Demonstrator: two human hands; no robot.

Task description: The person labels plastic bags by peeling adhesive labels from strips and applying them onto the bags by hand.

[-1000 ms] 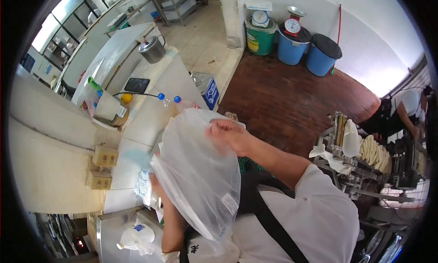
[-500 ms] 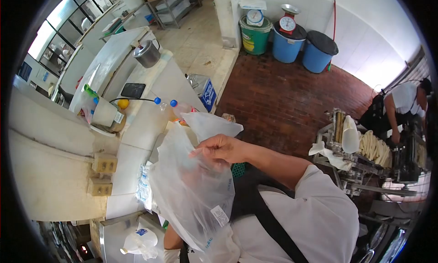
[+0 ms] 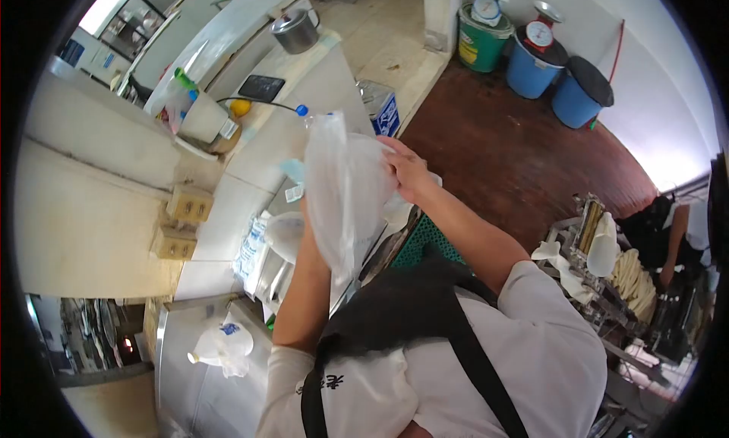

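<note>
A translucent plastic bag hangs in front of my chest, its film bunched and partly blurred. My right hand grips the bag's right edge with bent fingers. On the other side, my left forearm rises to the bag, and the film hides my left hand and its fingers. Just left of the bag, a small white label and a bit of pale blue plastic show. Below them, a blue-and-white printed packet lies on the tiled counter beside more clear plastic.
A green crate is right of the bag. A metal pot, a phone and a blue-capped bottle stand or lie beyond. Lidded buckets line the wall. A co-worker is by a dough machine at right.
The bag has moved up and away from my chest and looks narrower. My right hand has gone up and right with it. The view has shifted, and my left forearm shows more.
</note>
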